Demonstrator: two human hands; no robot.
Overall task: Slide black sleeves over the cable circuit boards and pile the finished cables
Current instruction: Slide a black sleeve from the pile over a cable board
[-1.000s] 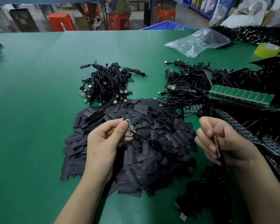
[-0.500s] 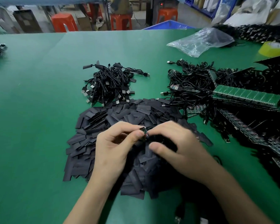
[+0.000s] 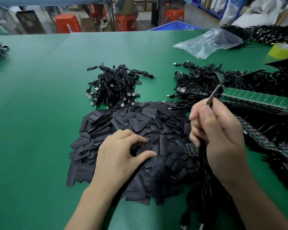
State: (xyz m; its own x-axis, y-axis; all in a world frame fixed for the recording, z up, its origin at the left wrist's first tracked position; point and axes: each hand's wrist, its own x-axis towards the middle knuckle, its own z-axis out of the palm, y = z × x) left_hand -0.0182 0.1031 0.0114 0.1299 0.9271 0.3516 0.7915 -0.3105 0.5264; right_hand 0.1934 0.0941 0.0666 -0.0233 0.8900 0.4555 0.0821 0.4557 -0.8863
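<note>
Broadly, the green table (image 3: 40, 113) is taken up at its middle by a wide heap of black sleeves (image 3: 140, 127), and everything else is placed against that heap. To the right of the heap, a large dark spread of unfinished cables (image 3: 198, 83) is seen, with long green panels of circuit boards (image 3: 256, 99) laid over it. Just beyond the heap, touching its far edge, the pile of finished cables (image 3: 113, 87) is found. Well beyond the heap and to the right, a clear plastic bag (image 3: 209, 42) and a yellow tape roll (image 3: 283, 50) are seen.

Over the heap's right edge the right hand (image 3: 219, 135) is raised, its fingers curled round a cable (image 3: 214, 95), whose thin, blurred end sticks up out of the fist. The small circuit board (image 3: 192, 150) of that cable is seen bare just below the fingers, at the heap's right side. On the near middle of the heap the left hand (image 3: 123, 155) is rested, fingers bent, thumb and forefinger a little apart; whether a sleeve is pinched between them cannot be told.
</note>
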